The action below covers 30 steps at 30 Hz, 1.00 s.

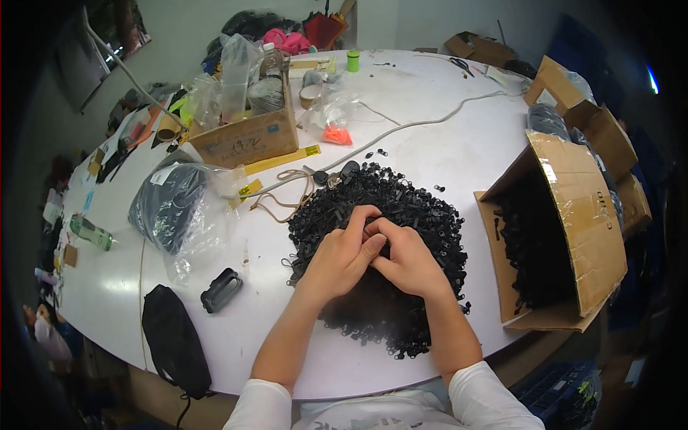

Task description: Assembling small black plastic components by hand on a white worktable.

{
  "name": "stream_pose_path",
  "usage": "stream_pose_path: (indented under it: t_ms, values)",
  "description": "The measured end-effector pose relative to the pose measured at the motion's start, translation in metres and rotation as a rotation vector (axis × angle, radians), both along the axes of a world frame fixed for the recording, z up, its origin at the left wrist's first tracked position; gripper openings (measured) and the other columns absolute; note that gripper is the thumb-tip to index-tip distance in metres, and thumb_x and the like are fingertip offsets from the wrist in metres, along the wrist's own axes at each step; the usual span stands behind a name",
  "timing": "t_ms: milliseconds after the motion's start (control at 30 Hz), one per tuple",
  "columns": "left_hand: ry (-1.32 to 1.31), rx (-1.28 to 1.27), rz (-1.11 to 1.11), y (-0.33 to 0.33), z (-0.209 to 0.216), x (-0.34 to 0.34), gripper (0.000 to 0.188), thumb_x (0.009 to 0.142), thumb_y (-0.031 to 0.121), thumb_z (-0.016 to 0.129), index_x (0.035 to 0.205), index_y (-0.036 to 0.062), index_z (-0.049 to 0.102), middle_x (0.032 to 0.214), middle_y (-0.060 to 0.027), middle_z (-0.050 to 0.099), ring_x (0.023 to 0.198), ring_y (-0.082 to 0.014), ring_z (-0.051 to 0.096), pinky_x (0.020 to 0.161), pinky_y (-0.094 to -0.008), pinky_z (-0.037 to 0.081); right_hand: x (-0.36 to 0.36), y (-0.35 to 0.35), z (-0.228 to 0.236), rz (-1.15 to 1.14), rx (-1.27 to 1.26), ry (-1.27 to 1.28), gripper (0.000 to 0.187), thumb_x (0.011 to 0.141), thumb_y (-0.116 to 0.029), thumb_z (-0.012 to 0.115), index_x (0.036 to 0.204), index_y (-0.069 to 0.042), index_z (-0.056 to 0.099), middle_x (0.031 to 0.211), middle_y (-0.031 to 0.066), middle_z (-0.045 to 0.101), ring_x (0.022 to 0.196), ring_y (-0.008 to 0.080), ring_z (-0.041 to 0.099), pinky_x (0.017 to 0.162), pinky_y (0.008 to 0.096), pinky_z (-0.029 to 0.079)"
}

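A wide heap of small black zipper pulls (423, 208) lies on the white table in front of me. Over its middle, my left hand (337, 258) and my right hand (408, 264) meet with fingertips together. Both hands are closed, fingers bent and thumbs almost touching. Whatever lies between the fingertips is hidden by the fingers and blends into the dark heap. Just right of the heap, an open cardboard box (584, 215) rests on its side with more black pieces inside.
To the left are a black pouch (174, 340), a black plastic case (222, 290) and a plastic-wrapped dark bundle (168, 204). Farther back stands a carton (247, 140) holding bottles and bags. A grey cable (412, 125) crosses the table behind the heap, near a bag of orange pieces (337, 135).
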<state>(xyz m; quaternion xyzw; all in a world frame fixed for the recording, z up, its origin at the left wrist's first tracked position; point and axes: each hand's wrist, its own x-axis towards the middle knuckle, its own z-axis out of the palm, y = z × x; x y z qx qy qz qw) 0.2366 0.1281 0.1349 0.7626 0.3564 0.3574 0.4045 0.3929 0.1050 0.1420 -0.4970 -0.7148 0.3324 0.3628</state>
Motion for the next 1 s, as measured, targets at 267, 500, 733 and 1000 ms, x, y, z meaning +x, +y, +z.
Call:
stream_pose_path:
  t_ms: [267,500,733,1000]
  values:
    - [0.038,0.001,0.011,-0.003,0.001,0.0,0.043,0.095,0.039,0.047,0.121,0.0051,0.04,0.085,-0.0228,0.065,0.08,-0.0427,0.063,0.067,-0.0465,0.049,0.001,0.008,-0.022,0.119,-0.068,0.295,0.022,0.077,-0.007,0.066,0.094,0.001,0.055,0.079,0.0075,0.059,0.068,0.0132,0.055,0.061,0.0276,0.045]
    - [-0.192,-0.089,0.065,-0.002,-0.002,0.006,0.03,0.097,0.022,0.046,0.119,0.0023,0.043,0.075,-0.0138,0.066,0.072,-0.0219,0.068,0.066,-0.0309,0.05,0.001,0.004,-0.019,0.125,-0.25,0.606,0.006,0.084,0.0,0.057,0.09,-0.001,0.058,0.07,-0.0043,0.05,0.06,0.0021,0.042,0.052,0.018,0.032]
    - [-0.174,0.0,0.095,0.009,-0.006,-0.01,0.019,0.091,0.019,0.058,0.095,0.0005,0.058,0.067,-0.0067,0.062,0.061,-0.0116,0.059,0.059,-0.0264,0.047,0.01,0.007,-0.01,-0.013,-0.204,0.615,0.014,0.086,-0.009,0.063,0.079,-0.002,0.054,0.058,-0.0071,0.045,0.048,0.0,0.035,0.044,0.0182,0.024]
    - [-0.098,0.051,0.05,0.003,0.004,-0.008,0.02,0.081,0.019,0.07,0.089,0.0027,0.063,0.063,-0.008,0.058,0.053,-0.0145,0.055,0.052,-0.0258,0.043,0.022,0.002,0.004,-0.036,-0.115,0.371,0.013,0.084,-0.006,0.065,0.076,-0.001,0.055,0.06,-0.005,0.049,0.054,0.0002,0.039,0.048,0.0188,0.028]
